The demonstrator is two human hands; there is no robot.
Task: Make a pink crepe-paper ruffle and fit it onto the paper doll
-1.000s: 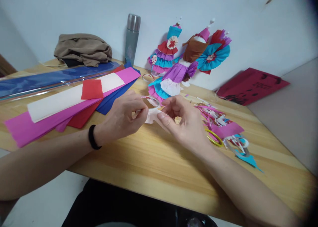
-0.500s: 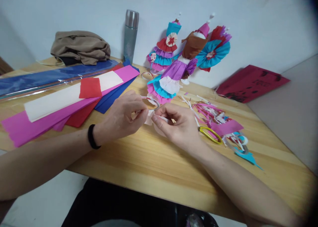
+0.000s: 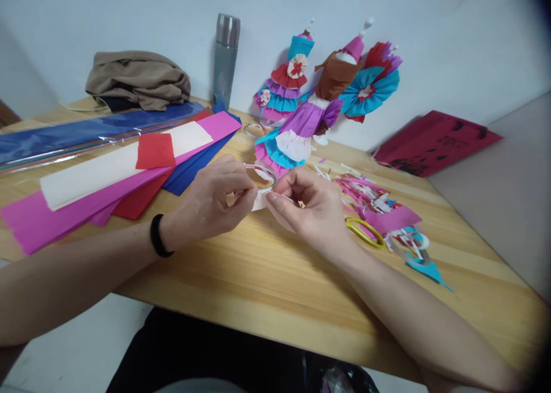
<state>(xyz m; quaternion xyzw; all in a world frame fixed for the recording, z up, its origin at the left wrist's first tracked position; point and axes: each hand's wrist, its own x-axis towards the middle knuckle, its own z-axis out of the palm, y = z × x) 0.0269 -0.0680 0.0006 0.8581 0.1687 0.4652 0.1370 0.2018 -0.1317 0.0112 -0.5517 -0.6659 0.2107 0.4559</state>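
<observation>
My left hand (image 3: pixel 221 195), a black band on its wrist, is closed in a pinch on a small piece of white crepe paper (image 3: pixel 260 200). Across from it, my right hand (image 3: pixel 312 209) pinches the same paper, whose rest hangs partly hidden under the fingers. A thin tape roll (image 3: pixel 274 181) shows as a ring just beyond the fingertips, close to both hands; whether a finger holds it I cannot tell. Behind the hands lean paper figures in ruffled dresses, the brown-and-purple one (image 3: pixel 303 120) nearest.
Left of my hands lie crepe paper sheets in pink, white (image 3: pixel 94 172), red (image 3: pixel 155 151) and blue. Yellow-handled scissors (image 3: pixel 365 233) and paper scraps (image 3: pixel 379 201) lie to the right. Farther back are a flask (image 3: pixel 226 63), a brown cloth (image 3: pixel 138 80) and a red bag (image 3: pixel 437 143).
My right hand has shifted slightly, its fingers rising a little at the paper. The white paper between the hands looks more stretched out. My left hand stays nearly in place.
</observation>
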